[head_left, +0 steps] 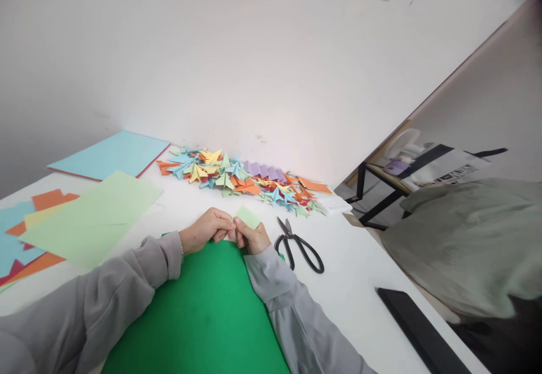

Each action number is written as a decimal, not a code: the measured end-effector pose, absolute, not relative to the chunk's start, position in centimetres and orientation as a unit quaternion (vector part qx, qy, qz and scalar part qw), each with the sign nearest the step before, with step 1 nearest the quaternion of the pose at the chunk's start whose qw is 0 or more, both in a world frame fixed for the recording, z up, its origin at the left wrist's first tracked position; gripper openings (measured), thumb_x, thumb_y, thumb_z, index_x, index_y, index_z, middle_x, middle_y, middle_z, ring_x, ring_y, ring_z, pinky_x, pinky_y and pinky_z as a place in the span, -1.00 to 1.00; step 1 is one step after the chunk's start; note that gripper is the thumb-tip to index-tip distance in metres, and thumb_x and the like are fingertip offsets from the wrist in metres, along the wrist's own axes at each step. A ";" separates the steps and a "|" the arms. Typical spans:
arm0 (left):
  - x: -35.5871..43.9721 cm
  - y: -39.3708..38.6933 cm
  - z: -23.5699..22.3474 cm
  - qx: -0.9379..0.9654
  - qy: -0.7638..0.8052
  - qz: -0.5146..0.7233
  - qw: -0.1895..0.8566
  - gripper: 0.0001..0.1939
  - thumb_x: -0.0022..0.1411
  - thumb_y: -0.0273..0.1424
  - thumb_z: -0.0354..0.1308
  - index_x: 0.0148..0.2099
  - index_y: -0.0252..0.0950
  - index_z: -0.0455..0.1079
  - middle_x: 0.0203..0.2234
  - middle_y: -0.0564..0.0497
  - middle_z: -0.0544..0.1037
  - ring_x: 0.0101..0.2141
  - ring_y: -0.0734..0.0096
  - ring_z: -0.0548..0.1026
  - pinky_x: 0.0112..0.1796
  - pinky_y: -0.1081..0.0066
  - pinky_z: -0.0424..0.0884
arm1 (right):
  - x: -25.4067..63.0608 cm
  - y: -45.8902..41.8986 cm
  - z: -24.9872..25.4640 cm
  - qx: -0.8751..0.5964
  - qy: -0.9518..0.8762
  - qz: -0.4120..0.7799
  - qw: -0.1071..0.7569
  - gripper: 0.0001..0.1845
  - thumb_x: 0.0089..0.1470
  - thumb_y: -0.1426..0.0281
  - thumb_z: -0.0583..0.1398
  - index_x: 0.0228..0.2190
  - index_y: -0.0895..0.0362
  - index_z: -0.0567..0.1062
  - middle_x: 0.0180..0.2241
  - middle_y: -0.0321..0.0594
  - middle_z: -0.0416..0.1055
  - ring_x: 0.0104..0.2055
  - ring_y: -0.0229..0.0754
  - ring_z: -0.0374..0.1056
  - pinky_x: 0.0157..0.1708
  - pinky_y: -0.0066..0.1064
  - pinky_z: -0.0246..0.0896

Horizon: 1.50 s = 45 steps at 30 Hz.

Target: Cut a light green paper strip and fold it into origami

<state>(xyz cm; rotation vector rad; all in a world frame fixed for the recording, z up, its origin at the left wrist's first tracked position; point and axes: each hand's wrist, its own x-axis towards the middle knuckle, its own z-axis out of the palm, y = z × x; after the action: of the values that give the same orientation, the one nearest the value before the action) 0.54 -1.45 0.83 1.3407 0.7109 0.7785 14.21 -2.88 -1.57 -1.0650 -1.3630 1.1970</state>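
Both hands meet just above the far end of a green sheet (199,312). My right hand (254,237) is closed, pinching a small piece of pale green paper (247,216) that sticks up past the thumb. My left hand (209,230) is closed too, its fingertips touching the same paper's near edge, partly hidden by the fingers. Black-handled scissors (301,247) lie with blades parted just right of my right hand. Beyond the hands, a long heap of folded paper shapes (228,174) in orange, blue, yellow, green and purple runs along the wall.
Pale green sheets (97,210) and coloured paper pieces (25,250) cover the table's left side. A light blue sheet (112,154) lies behind them. A black flat object (417,329) rests near the right edge. Beside the table is a person in a grey-green garment (470,238).
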 end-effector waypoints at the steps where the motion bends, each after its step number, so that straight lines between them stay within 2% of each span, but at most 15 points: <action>1: 0.6 -1.5 0.8 0.592 0.316 0.346 0.655 -0.75 -0.06 -0.39 0.06 -0.71 -0.35 0.29 -0.95 0.16 0.12 -0.83 0.64 0.05 -0.69 0.50 -0.04 | 14.2 -2.8 -1.6 -0.440 -0.559 0.496 0.497 -0.47 -0.12 0.08 0.13 -0.89 0.16 0.29 -0.93 -0.37 0.10 -0.85 -0.41 -0.02 -0.77 -0.49 -0.12; 9: 0.6 -1.4 0.7 0.555 0.289 0.368 0.688 -0.73 0.01 -0.31 0.06 -0.63 -0.36 0.28 -0.92 0.17 0.14 -0.82 0.63 0.09 -0.69 0.51 -0.06 | 14.4 -2.3 -1.3 -0.401 -0.444 0.601 0.530 -0.40 -0.18 0.02 0.13 -0.97 0.13 0.23 -0.97 -0.37 0.01 -0.87 -0.37 0.00 -0.79 -0.47 -0.16; 15: 0.5 -1.4 0.8 0.529 0.300 0.354 0.710 -0.56 0.11 -0.13 -0.11 -0.58 -0.37 0.29 -0.89 0.12 0.21 -0.79 0.59 0.19 -0.66 0.51 0.05 | 14.4 -2.5 -1.2 -0.397 -0.446 0.598 0.535 -0.42 -0.17 0.05 0.14 -0.96 0.13 0.24 -0.97 -0.37 0.00 -0.87 -0.37 -0.02 -0.79 -0.46 -0.19; 20: 0.8 -1.6 0.9 0.561 0.321 0.337 0.685 -0.68 -0.01 -0.17 0.09 -0.53 -0.36 0.27 -0.75 0.09 0.37 -0.78 0.61 0.23 -0.70 0.54 0.03 | 14.5 -2.3 -1.6 -0.429 -0.466 0.578 0.515 -0.43 -0.18 0.05 0.14 -0.95 0.14 0.25 -0.97 -0.35 0.06 -0.87 -0.37 0.03 -0.78 -0.47 -0.17; 24: 1.0 -1.6 0.8 0.564 0.347 0.397 0.636 -0.68 -0.05 -0.20 0.14 -0.59 -0.37 0.23 -0.76 0.11 0.34 -0.78 0.66 0.20 -0.72 0.55 -0.02 | 14.5 -2.2 -1.7 -0.431 -0.462 0.579 0.516 -0.49 -0.21 0.10 0.19 -0.92 0.15 0.29 -0.96 -0.36 0.10 -0.86 -0.38 0.04 -0.79 -0.48 -0.16; 28: 1.0 -1.5 0.6 0.533 0.357 0.444 0.626 -0.67 -0.07 -0.22 0.16 -0.62 -0.36 0.20 -0.80 0.14 0.29 -0.79 0.69 0.16 -0.72 0.57 -0.04 | 14.4 -2.3 -1.9 -0.440 -0.481 0.576 0.494 -0.51 -0.29 0.05 0.21 -0.88 0.18 0.37 -0.91 -0.31 0.21 -0.85 -0.39 0.06 -0.81 -0.51 -0.14; 31: 0.9 -1.4 0.6 0.514 0.359 0.442 0.642 -0.67 -0.08 -0.22 0.17 -0.62 -0.34 0.17 -0.83 0.16 0.26 -0.80 0.69 0.13 -0.73 0.59 -0.04 | 14.4 -2.4 -2.1 -0.441 -0.491 0.563 0.496 -0.51 -0.31 0.04 0.22 -0.88 0.19 0.37 -0.90 -0.31 0.23 -0.85 -0.41 0.06 -0.81 -0.53 -0.12; 35: 0.9 -1.5 0.6 0.515 0.363 0.429 0.648 -0.65 -0.07 -0.21 0.15 -0.63 -0.34 0.14 -0.86 0.17 0.23 -0.81 0.70 0.12 -0.75 0.60 -0.06 | 14.5 -2.5 -1.9 -0.454 -0.473 0.567 0.498 -0.51 -0.27 0.07 0.22 -0.88 0.20 0.37 -0.92 -0.31 0.20 -0.86 -0.42 0.04 -0.82 -0.54 -0.16; 39: 0.9 -1.4 0.7 0.525 0.364 0.418 0.646 -0.65 -0.07 -0.22 0.16 -0.62 -0.33 0.12 -0.87 0.18 0.22 -0.82 0.70 0.09 -0.76 0.60 -0.09 | 14.3 -2.7 -1.6 -0.453 -0.473 0.568 0.498 -0.48 -0.23 0.05 0.18 -0.87 0.21 0.37 -0.91 -0.30 0.21 -0.86 -0.40 0.07 -0.82 -0.53 -0.12; 45: 0.9 -1.2 0.3 0.525 0.345 0.429 0.649 -0.66 -0.05 -0.23 0.15 -0.61 -0.33 0.12 -0.88 0.20 0.20 -0.83 0.70 0.07 -0.75 0.59 -0.11 | 13.9 -2.9 -1.4 -0.481 -0.460 0.552 0.503 -0.54 -0.30 0.07 0.24 -0.82 0.22 0.37 -0.88 -0.32 0.23 -0.85 -0.40 0.10 -0.82 -0.54 -0.05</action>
<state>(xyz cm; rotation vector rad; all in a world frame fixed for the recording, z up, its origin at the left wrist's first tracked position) 0.86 -1.19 0.31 1.1937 0.7851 0.9739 13.86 -2.86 -1.35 -1.1608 -1.1107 1.3338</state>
